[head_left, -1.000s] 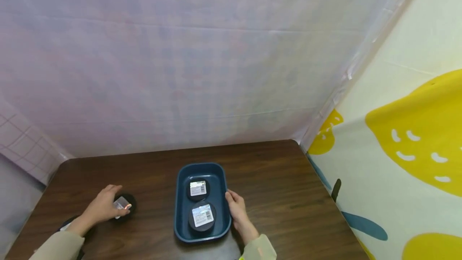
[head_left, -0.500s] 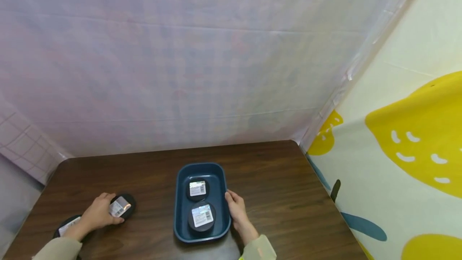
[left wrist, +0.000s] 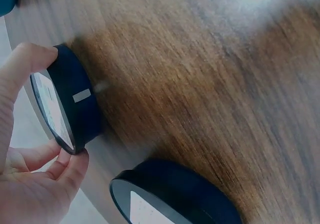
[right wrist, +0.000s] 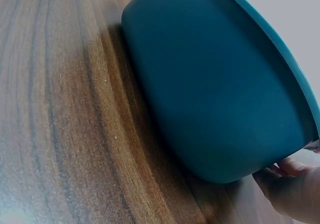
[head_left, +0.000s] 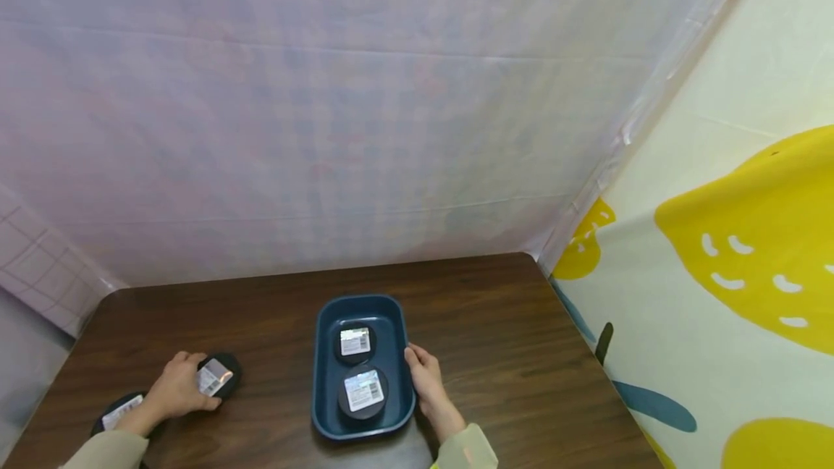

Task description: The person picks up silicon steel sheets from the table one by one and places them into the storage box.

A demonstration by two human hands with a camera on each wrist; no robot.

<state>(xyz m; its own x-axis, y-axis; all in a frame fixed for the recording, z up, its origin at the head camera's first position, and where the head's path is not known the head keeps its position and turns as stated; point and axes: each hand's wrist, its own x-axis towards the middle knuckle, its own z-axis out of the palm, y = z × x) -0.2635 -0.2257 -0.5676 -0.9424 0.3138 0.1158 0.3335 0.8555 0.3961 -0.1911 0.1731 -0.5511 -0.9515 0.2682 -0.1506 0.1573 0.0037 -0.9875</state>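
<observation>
A flat round black tub (head_left: 226, 366) with a white label lies on the left part of the table. My left hand (head_left: 176, 387) holds it by its side. In the left wrist view, thumb and fingertips grip opposite edges of this tub (left wrist: 75, 116). A second black tub (head_left: 124, 405) is partly hidden behind the left wrist. My right hand (head_left: 427, 386) grips the right rim of a dark blue tray (head_left: 324, 382). Inside the tray lie two labelled black tubs, a farther one (head_left: 355, 341) and a nearer one (head_left: 363, 391). From low down, the right wrist view shows the tray's outer wall (right wrist: 215, 83).
The brown wood-grain table (head_left: 508, 353) ends at a pale patterned curtain (head_left: 326, 129) behind. To the right hangs a white cloth (head_left: 730, 165) with yellow fruit prints. Bare wood lies between the held tub and the tray.
My left fingers have slid back left from the tub's top, so more of its label shows. The second tub is less covered. My right hand keeps its place on the tray.
</observation>
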